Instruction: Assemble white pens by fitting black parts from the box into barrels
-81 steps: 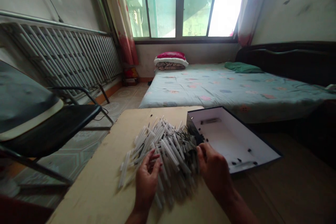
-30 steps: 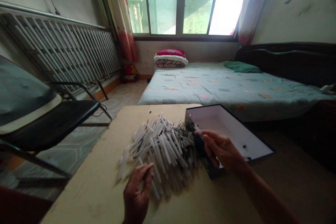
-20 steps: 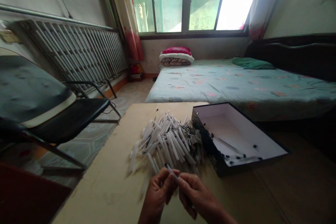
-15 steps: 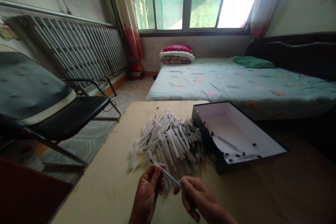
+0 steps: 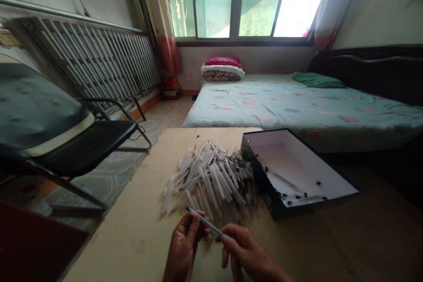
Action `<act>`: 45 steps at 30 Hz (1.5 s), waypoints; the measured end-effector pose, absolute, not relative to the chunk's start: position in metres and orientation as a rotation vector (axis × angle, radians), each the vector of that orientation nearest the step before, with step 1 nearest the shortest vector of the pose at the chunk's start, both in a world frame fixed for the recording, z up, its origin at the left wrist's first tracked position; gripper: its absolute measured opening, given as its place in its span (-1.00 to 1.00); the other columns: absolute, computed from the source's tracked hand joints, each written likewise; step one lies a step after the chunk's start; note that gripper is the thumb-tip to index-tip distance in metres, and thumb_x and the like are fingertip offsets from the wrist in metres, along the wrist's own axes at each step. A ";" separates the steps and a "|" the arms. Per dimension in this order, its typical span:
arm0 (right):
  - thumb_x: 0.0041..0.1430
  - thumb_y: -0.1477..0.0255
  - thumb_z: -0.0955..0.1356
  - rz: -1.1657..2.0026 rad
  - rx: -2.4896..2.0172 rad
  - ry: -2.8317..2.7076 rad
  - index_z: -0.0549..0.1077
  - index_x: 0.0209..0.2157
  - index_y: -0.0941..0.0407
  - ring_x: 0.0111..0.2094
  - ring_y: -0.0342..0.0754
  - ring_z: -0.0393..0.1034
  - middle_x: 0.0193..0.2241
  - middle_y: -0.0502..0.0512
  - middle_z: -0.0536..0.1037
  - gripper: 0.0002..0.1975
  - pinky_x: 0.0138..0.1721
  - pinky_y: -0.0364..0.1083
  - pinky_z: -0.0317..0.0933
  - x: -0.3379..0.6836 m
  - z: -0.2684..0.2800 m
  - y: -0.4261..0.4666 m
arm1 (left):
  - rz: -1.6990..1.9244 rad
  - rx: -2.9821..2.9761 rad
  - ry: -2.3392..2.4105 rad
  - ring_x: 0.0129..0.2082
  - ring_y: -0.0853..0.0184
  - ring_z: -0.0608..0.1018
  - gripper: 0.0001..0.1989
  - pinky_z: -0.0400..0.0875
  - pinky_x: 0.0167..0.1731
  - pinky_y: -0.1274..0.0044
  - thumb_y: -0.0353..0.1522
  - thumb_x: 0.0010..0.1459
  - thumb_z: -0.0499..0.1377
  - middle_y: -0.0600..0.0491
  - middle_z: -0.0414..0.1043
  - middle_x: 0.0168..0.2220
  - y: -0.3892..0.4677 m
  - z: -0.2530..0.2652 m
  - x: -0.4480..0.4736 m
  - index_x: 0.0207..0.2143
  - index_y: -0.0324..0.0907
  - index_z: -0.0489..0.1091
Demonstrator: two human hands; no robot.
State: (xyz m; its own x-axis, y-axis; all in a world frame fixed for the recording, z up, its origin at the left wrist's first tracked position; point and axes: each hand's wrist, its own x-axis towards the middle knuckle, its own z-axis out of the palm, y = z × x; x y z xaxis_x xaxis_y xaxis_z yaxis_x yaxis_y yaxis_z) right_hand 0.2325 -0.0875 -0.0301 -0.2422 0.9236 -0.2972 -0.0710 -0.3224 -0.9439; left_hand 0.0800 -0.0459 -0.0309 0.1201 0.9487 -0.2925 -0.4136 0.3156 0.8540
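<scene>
Just in front of the pile, a thin pen [image 5: 209, 225] with a dark end slants between my two hands. My left hand [image 5: 185, 240] pinches it near the dark end, thumb on top. The fingers of my right hand [image 5: 246, 246] close on its other end, the lower right one. Beyond them lies a heap of whitish, see-through pen barrels [image 5: 216, 180], with thin dark pieces mixed in at its right side. To the right stands a shallow black box [image 5: 264, 191] with a white inside, holding several small black caps or plugs [image 5: 298, 196] and a thin pen-like stick [image 5: 284, 179].
The pale table [image 5: 132, 233] carries the heap and the box; a tiny black piece [image 5: 198, 136] lies near its far edge. Behind is a bed [image 5: 264, 101] with folded bedding [image 5: 222, 69]. A black chair [image 5: 89, 136] stands left, before a metal rack [image 5: 99, 57].
My right hand has shifted slightly left along the pen. The pen's dark end has dropped a little and moved left, closer to my left fingers. The heap and box look the same.
</scene>
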 end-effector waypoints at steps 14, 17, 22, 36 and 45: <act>0.23 0.34 0.13 0.611 -1.767 -1.452 0.20 -0.53 0.09 -0.69 -0.20 0.27 -0.68 -0.06 0.35 -0.74 -0.64 -0.24 0.08 0.279 0.015 -0.033 | 1.127 1.067 1.212 -0.56 0.37 0.47 -0.70 0.38 -0.50 0.56 -0.19 -0.06 0.22 0.05 0.49 -0.50 -0.038 -0.034 0.076 -0.30 -0.18 0.48; 0.25 0.25 0.10 1.022 -1.544 -1.422 0.18 -0.49 0.09 -0.78 -0.26 0.19 -0.69 -0.12 0.33 -0.70 -0.77 -0.30 0.00 0.255 0.007 -0.046 | 1.064 1.065 1.140 -0.46 0.30 0.50 -0.64 0.39 -0.50 0.53 -0.17 -0.07 0.22 -0.03 0.53 -0.36 -0.035 -0.025 0.085 -0.23 -0.18 0.48; 0.22 0.20 0.13 1.239 -1.404 -1.489 0.30 -0.42 0.13 -0.77 -0.27 0.19 -0.69 -0.11 0.34 -0.68 -0.77 -0.31 0.03 0.226 -0.011 -0.070 | 1.010 1.067 1.085 -0.36 0.21 0.53 -0.65 0.39 -0.33 0.46 -0.18 0.00 0.17 -0.05 0.54 -0.40 -0.032 -0.014 0.092 -0.21 -0.19 0.48; 0.19 0.22 0.23 0.986 -1.317 -1.057 0.29 -0.39 0.14 -0.58 -0.15 0.35 -0.59 -0.03 0.40 -0.74 -0.57 -0.20 0.20 0.241 -0.007 -0.073 | 1.310 1.982 1.336 -0.30 0.15 0.48 -0.79 0.29 -0.22 0.39 -0.35 -0.05 0.23 -0.04 0.51 -0.36 -0.047 -0.019 0.073 -0.28 -0.02 0.52; 0.01 0.03 0.30 1.413 -1.119 -0.870 0.24 -0.42 0.16 -0.73 -0.21 0.34 -0.59 0.03 0.48 -0.56 -0.76 -0.28 0.08 0.219 -0.030 -0.083 | 1.032 0.690 0.989 -0.74 0.50 0.28 -0.63 0.15 -0.72 0.63 -0.11 -0.20 0.29 0.15 0.30 -0.70 -0.051 -0.028 0.090 -0.41 -0.20 0.45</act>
State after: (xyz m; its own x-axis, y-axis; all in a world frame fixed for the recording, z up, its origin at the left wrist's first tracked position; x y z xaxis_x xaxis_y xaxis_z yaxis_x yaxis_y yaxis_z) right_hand 0.2193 -0.0829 -0.0301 0.0253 0.9861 -0.1641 -0.2971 -0.1493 -0.9431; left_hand 0.0895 -0.0507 -0.0279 0.1760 0.9253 -0.3359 -0.3749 0.3785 0.8463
